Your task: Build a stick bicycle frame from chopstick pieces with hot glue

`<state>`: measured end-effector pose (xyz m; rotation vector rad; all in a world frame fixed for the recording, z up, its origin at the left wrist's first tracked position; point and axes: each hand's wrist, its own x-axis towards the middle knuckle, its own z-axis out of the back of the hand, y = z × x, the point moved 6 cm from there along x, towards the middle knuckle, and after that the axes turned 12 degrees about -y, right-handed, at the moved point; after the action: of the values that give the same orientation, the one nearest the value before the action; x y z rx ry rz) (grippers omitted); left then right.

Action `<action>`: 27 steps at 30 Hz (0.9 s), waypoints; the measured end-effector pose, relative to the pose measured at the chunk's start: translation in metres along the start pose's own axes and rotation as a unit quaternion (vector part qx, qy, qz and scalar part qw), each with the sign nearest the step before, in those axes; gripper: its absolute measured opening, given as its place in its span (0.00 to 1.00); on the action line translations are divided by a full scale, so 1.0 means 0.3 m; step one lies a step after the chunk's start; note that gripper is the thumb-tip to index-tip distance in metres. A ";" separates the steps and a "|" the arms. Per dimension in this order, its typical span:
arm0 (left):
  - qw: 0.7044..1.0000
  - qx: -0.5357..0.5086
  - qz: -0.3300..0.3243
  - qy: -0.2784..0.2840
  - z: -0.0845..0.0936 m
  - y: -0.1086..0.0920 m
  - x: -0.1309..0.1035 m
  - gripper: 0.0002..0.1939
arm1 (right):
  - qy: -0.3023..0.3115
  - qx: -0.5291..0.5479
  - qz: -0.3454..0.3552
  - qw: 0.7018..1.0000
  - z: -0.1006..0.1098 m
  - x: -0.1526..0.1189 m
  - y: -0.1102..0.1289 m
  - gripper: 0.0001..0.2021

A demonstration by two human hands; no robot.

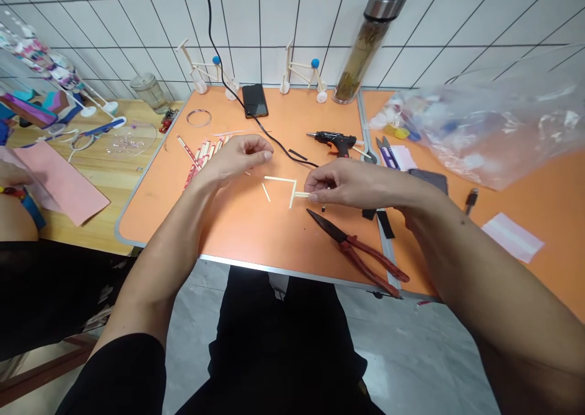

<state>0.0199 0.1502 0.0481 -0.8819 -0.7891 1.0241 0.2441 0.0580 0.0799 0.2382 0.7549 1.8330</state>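
My right hand (336, 183) pinches a thin pale wooden stick (300, 194), whose end meets a T- or L-shaped frame of similar sticks (293, 194) lying on the orange table. My left hand (242, 156) hovers left of that frame, fingers loosely curled, thumb apart, nothing visible in it. A short loose stick (265, 192) lies between the two hands. Beside my left wrist is a pile of red-and-white wrapped sticks (194, 166). Long-nose pliers (350, 241) with red handles rest below my right hand. Behind it lies a black glue gun (337, 141).
Two small stick models with blue balls (216, 60) (315, 64) stand by the tiled wall, near a black phone (255, 100) and a glass bottle (361, 55). A cable crosses the table. At right are a plastic bag (498, 122) and scissors (387, 153); another person's hand (14, 174) shows at left.
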 end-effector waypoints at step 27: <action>0.990 -0.024 0.067 0.119 -0.139 -0.108 -0.096 0.06 | 0.045 -0.175 0.041 0.983 0.050 0.164 0.177 0.11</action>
<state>0.0591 0.1051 0.0551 -1.0878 -0.5601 0.9971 0.1913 0.0968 0.1142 -0.0423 0.4762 2.0297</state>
